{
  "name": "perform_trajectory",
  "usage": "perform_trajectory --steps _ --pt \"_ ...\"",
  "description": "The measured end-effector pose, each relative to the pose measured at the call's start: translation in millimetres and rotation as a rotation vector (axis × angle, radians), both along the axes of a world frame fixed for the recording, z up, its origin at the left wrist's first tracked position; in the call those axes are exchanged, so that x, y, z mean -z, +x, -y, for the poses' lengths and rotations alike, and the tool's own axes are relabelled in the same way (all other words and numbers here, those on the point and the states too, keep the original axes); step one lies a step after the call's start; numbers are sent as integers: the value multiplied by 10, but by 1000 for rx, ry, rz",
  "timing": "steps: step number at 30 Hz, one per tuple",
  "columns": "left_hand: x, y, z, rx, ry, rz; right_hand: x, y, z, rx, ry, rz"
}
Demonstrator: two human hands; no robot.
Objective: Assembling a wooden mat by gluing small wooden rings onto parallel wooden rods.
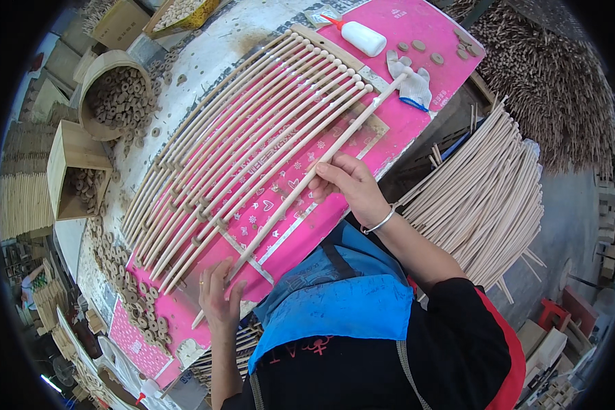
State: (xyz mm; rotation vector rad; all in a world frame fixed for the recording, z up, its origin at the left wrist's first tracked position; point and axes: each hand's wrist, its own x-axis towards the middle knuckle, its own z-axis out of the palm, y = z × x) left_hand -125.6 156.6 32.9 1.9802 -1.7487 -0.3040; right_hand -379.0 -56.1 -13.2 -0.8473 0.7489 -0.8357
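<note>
A long pale wooden rod (280, 212) with a ball at its far end slants across the near side of the table. My right hand (345, 179) pinches it near the middle between thumb and fingers. Further down, my left hand (219, 294) is loosely curled around the rod's lower part, and the tip shows beyond it. A row of similar ball-ended rods (253, 137) lies side by side just past the held one. Several small wooden rings sit on those rods near their lower ends. The balls line up along a wooden strip (328, 48).
Pink patterned sheeting (451, 34) covers much of the table. A white glue bottle (363, 39) and a work glove (415, 89) lie at the far right. Loose wooden rings (140, 307) spread along the left, near a round tub (89, 92) and wooden box (65, 164). Bundled rods (485, 198) are at right.
</note>
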Motion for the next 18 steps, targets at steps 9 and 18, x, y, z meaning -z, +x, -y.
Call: perform_trajectory --steps 9,18 --pt "-28 97 -62 -64 235 -131 -3 -30 19 72 11 50" --pt "-185 122 164 47 176 -121 -19 -28 70 103 -18 33"
